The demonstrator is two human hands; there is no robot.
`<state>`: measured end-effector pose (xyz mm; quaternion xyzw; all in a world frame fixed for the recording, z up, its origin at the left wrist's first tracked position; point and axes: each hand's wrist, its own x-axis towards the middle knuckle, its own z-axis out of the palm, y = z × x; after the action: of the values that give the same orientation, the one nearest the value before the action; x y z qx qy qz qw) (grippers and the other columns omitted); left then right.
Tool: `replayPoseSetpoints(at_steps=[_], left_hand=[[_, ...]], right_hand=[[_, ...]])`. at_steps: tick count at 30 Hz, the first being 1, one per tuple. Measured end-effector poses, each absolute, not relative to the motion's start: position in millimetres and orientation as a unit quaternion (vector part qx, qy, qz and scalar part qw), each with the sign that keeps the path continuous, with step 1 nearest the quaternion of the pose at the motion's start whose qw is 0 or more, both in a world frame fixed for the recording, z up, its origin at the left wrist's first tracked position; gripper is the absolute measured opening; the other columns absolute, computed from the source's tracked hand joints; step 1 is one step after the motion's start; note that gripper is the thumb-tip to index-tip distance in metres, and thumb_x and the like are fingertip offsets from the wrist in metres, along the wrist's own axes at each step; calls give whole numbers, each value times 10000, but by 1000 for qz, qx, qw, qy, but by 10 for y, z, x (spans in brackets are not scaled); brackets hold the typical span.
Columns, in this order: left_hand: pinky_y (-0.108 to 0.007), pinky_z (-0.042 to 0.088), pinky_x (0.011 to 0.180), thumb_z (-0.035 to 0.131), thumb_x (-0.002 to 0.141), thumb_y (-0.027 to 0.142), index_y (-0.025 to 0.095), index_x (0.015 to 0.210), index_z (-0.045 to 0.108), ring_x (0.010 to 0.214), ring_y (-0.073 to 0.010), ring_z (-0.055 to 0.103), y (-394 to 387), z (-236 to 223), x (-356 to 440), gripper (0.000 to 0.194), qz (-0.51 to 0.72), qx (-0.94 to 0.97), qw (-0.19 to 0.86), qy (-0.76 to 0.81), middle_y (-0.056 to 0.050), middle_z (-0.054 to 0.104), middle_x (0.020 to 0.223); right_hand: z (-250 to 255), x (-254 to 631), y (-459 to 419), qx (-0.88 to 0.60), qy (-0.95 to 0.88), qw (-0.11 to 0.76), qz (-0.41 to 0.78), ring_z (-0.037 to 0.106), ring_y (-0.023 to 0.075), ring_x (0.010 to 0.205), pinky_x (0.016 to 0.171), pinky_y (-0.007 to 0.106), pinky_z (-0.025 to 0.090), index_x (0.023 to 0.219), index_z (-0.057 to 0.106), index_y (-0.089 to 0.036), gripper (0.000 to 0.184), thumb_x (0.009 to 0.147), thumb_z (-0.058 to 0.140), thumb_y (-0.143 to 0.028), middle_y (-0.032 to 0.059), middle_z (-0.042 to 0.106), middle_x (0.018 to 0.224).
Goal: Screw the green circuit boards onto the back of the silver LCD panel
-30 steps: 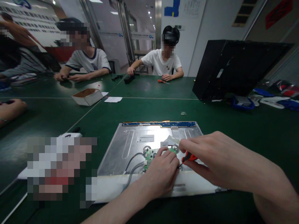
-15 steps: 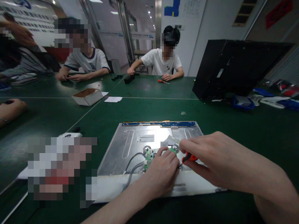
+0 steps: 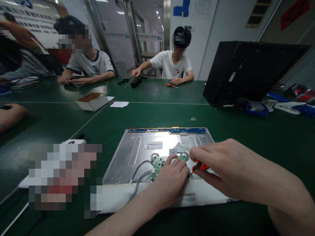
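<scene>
A flat metal display panel [image 3: 120, 164] lies in front of me with a green circuit board [image 3: 157, 162] at its middle. My left hand [image 3: 173, 178] rests over the board's right part, fingers curled and close together; its thumb and whatever lies under it are hidden. My right hand [image 3: 221, 167] grips a screwdriver [image 3: 202, 166] by its orange and black handle. The dark shaft points left, down toward my left fingertips, and its tip is hidden. Grey cables [image 3: 139, 182] run from the board's left side over the white lower strip [image 3: 209, 193].
A black monitor casing [image 3: 248, 72] stands at right. Further off are an open box [image 3: 94, 102], white paper [image 3: 119, 104] and another screwdriver [image 3: 171, 85]. A white device [image 3: 76, 142] lies left, partly pixelated. Co-workers sit across the table [image 3: 157, 113]; another person's hand [image 3: 13, 114] shows at left.
My hands and the screwdriver hold almost the same pose. Across the table, one co-worker's head has shifted slightly left, and the other co-worker's outstretched hand has moved slightly left.
</scene>
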<state>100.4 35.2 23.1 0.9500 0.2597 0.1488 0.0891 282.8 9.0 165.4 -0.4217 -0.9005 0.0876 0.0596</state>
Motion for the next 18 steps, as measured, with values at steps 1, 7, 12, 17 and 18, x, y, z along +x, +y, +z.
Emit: replayPoseSetpoints(at_steps=[1,7,12,17,18], left_hand=[[-461,332,1023,516,881,190,180,1044,545,1086,-270,573,352,234,1003,165,146,950,91,259,-104,642,1086],[-468,328,1028,527,872,200,183,1056,544,1094,-277,570,346,250,1004,185,145,949,96,262,-107,643,1099],[-468,329,1024,516,884,201,182,1051,549,1090,-274,571,345,249,1004,171,150,948,94,264,-106,644,1088],[-475,333,1022,514,878,194,176,1045,554,1096,-277,565,351,242,999,173,140,950,100,262,-110,642,1084],[-476,330,1026,517,876,197,174,1047,554,1103,-279,560,352,241,998,177,138,950,100,262,-111,640,1085]], right_hand=[[1655,2829,88,-421,-901,58,87,518,128,591,505,255,284,954,485,-251,84,902,533,-206,-47,623,768],[1662,2812,95,-425,-899,45,92,549,136,623,522,264,305,958,498,-240,75,905,528,-197,-32,639,789],[1675,2808,90,-426,-899,45,93,561,137,629,524,262,316,959,501,-241,72,907,525,-197,-35,645,799],[1669,2814,87,-430,-897,37,94,562,139,632,525,261,316,986,506,-249,74,919,518,-220,-39,645,794],[1666,2813,89,-430,-897,38,97,563,137,635,527,260,320,991,508,-249,75,921,518,-224,-39,645,800]])
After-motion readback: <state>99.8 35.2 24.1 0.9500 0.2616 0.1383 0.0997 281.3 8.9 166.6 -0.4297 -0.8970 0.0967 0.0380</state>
